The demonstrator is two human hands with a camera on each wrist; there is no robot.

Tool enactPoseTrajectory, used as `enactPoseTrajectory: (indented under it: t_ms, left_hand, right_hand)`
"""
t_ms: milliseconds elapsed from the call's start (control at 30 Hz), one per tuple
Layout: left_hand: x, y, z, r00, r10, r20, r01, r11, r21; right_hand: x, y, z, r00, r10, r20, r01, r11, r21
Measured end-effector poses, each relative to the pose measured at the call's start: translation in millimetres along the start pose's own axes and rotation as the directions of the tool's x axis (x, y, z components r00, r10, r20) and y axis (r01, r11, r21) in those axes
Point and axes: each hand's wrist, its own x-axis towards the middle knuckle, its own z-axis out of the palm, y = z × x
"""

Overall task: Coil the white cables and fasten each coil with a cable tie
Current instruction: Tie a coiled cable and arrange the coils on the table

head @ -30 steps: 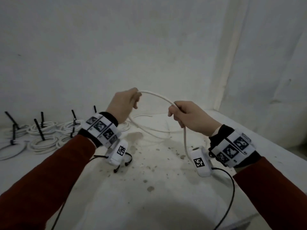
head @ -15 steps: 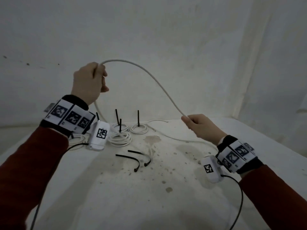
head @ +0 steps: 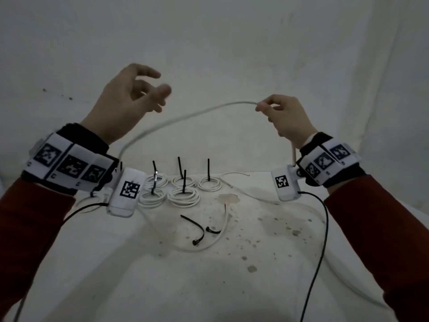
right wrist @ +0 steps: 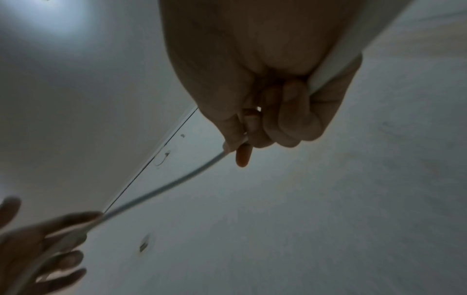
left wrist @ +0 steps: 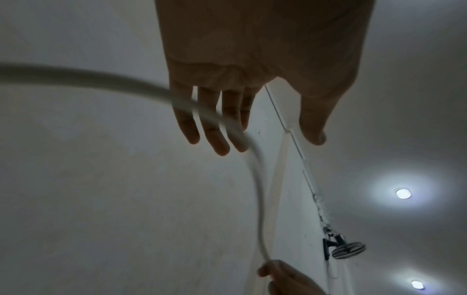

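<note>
A long white cable (head: pixel 185 117) arcs in the air between my hands. My right hand (head: pixel 263 108) pinches it between thumb and forefinger, and its tail (head: pixel 293 154) hangs past that wrist. In the right wrist view my right hand (right wrist: pixel 242 143) curls round the cable (right wrist: pixel 177 181). My left hand (head: pixel 151 89) is raised and open with its fingers spread. In the left wrist view the cable (left wrist: pixel 217 119) crosses in front of its straight fingers (left wrist: pixel 187 127); I cannot tell whether they touch. More of the cable (head: pixel 209 244) loops on the table. Two loose black cable ties (head: pixel 196 228) lie there.
Several tied white coils (head: pixel 183 196) with upright black tie ends stand in rows at the back of the stained white table (head: pixel 232 287). Black camera wires (head: pixel 322 228) hang from both wrists. A white wall rises behind the table.
My left hand has let go of the cable and opened. My right hand has risen with the cable, so the arc now peaks near it.
</note>
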Motion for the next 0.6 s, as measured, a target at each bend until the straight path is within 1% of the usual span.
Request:
enactPoseTrajectory:
  t_ms: [33, 67, 100, 133, 167, 200, 233, 267, 333, 367, 400, 433, 500, 600]
  left_hand:
    - [1.7, 7.1, -1.8, 1.0, 0.004, 0.02, -0.004, 1.0, -0.007]
    - [4.2, 12.6, -0.3, 0.999, -0.003, 0.046, 0.001, 0.999, 0.039]
    - [7.5, 15.4, 3.3, 0.996, -0.014, 0.085, 0.001, 0.99, 0.141]
    - [9.7, 16.5, 9.8, 0.991, -0.03, 0.133, -0.009, 0.959, 0.282]
    - [10.9, 14.6, 19.0, 0.983, -0.053, 0.175, -0.031, 0.896, 0.443]
    - [11.4, 9.9, 28.9, 0.977, -0.055, 0.207, -0.073, 0.824, 0.562]
    - [11.7, 3.0, 37.9, 0.972, -0.049, 0.231, -0.105, 0.787, 0.609]
    - [10.6, -2.7, 43.4, 0.973, -0.035, 0.229, -0.117, 0.778, 0.618]
    - [12.2, -14.7, 42.0, 0.99, 0.013, 0.138, -0.095, 0.786, 0.61]
    - [13.3, -16.7, 39.3, 0.993, 0.061, 0.1, -0.11, 0.774, 0.623]
    - [13.8, -16.7, 36.9, 0.99, 0.111, 0.087, -0.141, 0.747, 0.65]
    - [14.2, -15.1, 34.4, 0.987, 0.135, 0.092, -0.162, 0.742, 0.651]
    - [15.1, -12.2, 30.9, 0.988, 0.117, 0.098, -0.152, 0.786, 0.599]
    - [17.6, -14.7, 17.5, 0.988, 0.151, -0.028, -0.105, 0.794, 0.599]
  right_hand:
    - [3.2, -5.4, 5.0, 1.0, -0.019, 0.01, 0.019, 1.0, 0.004]
    - [5.4, -11.1, 11.4, 0.999, -0.037, 0.033, 0.036, 0.999, 0.023]
    - [6.9, -17.2, 19.2, 0.996, -0.059, 0.064, 0.056, 0.998, 0.042]
    - [7.4, -24.2, 28.0, 0.992, -0.084, 0.099, 0.079, 0.995, 0.054]
    - [6.9, -32.1, 37.0, 0.986, -0.113, 0.126, 0.106, 0.992, 0.064]
    - [6.3, -40.7, 45.5, 0.98, -0.141, 0.137, 0.132, 0.988, 0.075]
    - [5.4, -49.0, 52.7, 0.978, -0.163, 0.133, 0.152, 0.984, 0.091]
    - [5.0, -56.5, 58.0, 0.977, -0.179, 0.116, 0.165, 0.979, 0.116]
    - [4.2, -67.5, 64.4, 0.978, -0.185, 0.102, 0.158, 0.962, 0.222]
    - [3.4, -71.6, 65.7, 0.977, -0.176, 0.124, 0.134, 0.947, 0.292]
    - [2.1, -74.8, 66.6, 0.972, -0.167, 0.164, 0.101, 0.931, 0.349]
    - [0.8, -77.0, 67.4, 0.964, -0.16, 0.211, 0.069, 0.922, 0.381]
    - [-2.3, -77.8, 67.7, 0.942, -0.15, 0.3, 0.021, 0.919, 0.394]
    - [-7.4, -68.8, 63.1, 0.908, -0.11, 0.405, -0.087, 0.895, 0.438]
